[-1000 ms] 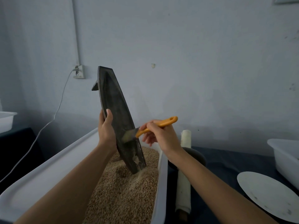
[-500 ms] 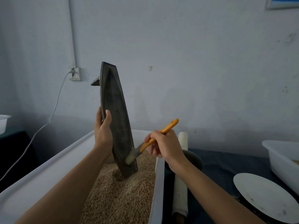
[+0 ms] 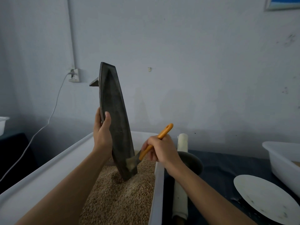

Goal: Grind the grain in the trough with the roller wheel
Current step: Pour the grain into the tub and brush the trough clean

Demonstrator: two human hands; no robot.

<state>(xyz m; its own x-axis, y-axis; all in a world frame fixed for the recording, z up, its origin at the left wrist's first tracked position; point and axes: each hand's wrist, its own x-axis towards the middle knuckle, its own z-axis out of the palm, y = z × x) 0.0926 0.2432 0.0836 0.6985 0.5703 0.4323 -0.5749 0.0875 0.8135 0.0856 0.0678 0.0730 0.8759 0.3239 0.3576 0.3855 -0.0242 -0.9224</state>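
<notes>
Trough [image 3: 113,114]: upright, tip in grain [image 3: 123,198] of white bin [image 3: 48,172]; left hand [image 3: 103,135] grip clamped on it; right hand [image 3: 162,149] grip clamped on orange brush [image 3: 151,146], bristles touching trough.

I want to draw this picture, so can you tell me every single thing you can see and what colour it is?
trough: 1, dark grey, stood on end in the grain, tilted
brush: 1, orange handle, bristles at the trough's lower end
grain: a heap, tan, in the big tub
big tub: 1, white, lower left
roller wheel: 1, dark disc on a white-wrapped axle, right of the tub
plate: 1, white, lower right
small tub: 1, white, right edge
socket: 1, white, on the wall with a white cable
left hand: holds the trough's edge
right hand: grips the brush
</notes>
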